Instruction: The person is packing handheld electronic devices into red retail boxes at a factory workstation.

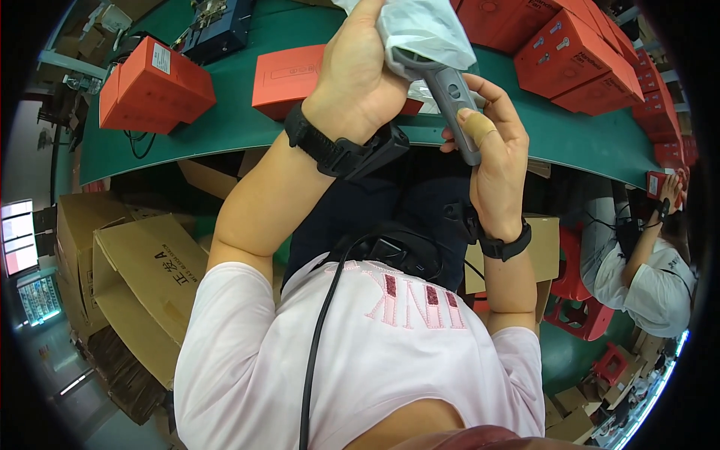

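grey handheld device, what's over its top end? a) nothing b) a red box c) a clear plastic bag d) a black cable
c: the left hand holds a clear plastic bag over the top of the grey device, while the right hand grips its handle below.

Both arms reach up to the top middle. The left hand (360, 75) and right hand (499, 169) are closed, gripping.
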Motion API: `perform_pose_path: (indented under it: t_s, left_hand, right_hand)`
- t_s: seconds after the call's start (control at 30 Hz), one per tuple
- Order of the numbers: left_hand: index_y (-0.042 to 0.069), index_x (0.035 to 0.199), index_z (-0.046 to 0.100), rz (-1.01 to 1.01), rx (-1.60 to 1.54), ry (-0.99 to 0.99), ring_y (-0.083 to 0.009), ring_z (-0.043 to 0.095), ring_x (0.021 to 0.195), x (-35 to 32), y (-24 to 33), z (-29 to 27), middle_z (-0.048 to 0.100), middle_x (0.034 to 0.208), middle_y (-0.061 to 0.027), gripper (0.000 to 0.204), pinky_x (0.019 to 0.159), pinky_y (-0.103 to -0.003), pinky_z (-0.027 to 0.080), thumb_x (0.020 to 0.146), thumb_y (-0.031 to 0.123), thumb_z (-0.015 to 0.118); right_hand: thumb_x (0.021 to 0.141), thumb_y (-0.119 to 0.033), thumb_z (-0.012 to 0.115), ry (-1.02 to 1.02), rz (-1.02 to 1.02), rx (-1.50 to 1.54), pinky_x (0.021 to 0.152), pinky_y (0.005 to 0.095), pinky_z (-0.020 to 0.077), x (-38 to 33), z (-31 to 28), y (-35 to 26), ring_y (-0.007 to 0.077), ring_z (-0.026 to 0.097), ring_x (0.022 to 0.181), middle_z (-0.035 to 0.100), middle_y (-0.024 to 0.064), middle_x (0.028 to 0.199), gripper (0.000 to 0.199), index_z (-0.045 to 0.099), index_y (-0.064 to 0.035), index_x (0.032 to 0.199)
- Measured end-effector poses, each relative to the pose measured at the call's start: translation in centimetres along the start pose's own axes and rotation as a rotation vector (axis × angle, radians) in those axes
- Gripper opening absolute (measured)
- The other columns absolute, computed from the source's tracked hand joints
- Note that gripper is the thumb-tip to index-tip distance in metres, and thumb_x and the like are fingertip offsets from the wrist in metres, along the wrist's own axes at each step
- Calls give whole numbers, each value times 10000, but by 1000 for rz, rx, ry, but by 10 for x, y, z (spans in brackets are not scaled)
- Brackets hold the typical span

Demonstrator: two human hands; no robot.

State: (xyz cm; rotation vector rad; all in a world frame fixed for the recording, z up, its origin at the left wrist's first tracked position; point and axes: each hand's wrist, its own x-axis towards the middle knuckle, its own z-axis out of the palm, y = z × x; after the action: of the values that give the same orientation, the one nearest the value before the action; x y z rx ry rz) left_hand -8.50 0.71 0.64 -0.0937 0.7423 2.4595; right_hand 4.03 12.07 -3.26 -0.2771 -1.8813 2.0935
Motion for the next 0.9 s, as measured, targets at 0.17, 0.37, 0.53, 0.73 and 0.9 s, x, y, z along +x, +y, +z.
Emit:
perform_pose_path:
  t_s: [0.17,0.37,0.53,0.73,0.9]
  left_hand:
    - [53,1301,539,14,60,17,-228,643,1088,-10,4,16,667,1176,-77,384,972,-403,510,1102,351,402]
    - [42,1344,510,35,98,6,-235,634,1111,-14,4,20,649,1226,-83,410,985,-408,507,1104,355,400]
    - [36,1365,497,36,101,-41,-242,632,1123,-14,5,18,644,1241,-92,414,996,-415,505,1100,345,418]
    - [38,1386,487,61,75,-18,-231,630,1136,-14,5,19,645,1240,-94,394,992,-413,506,1095,302,450]
    - [40,1310,553,540,472,-233,-144,648,1067,-5,-22,-10,664,1154,-44,408,948,-310,499,1019,314,638]
  right_hand:
    - [929,-114,565,10,-4,59,692,257,536,-6,5,0,135,645,764,628,99,1008,458,519,48,1355]
    - [923,-114,575,35,-51,64,743,264,533,-8,5,-2,150,657,775,640,106,981,493,496,35,1386]
    - [919,-103,582,49,-50,87,760,272,538,-9,6,-4,165,670,795,656,121,997,500,493,22,1395]
    - [938,-103,571,38,-73,77,784,288,564,-9,4,-5,188,691,855,674,154,1069,512,463,28,1421]
    - [1008,-63,557,33,-110,418,794,351,599,-6,7,-9,233,718,916,678,210,1175,617,279,10,1554]
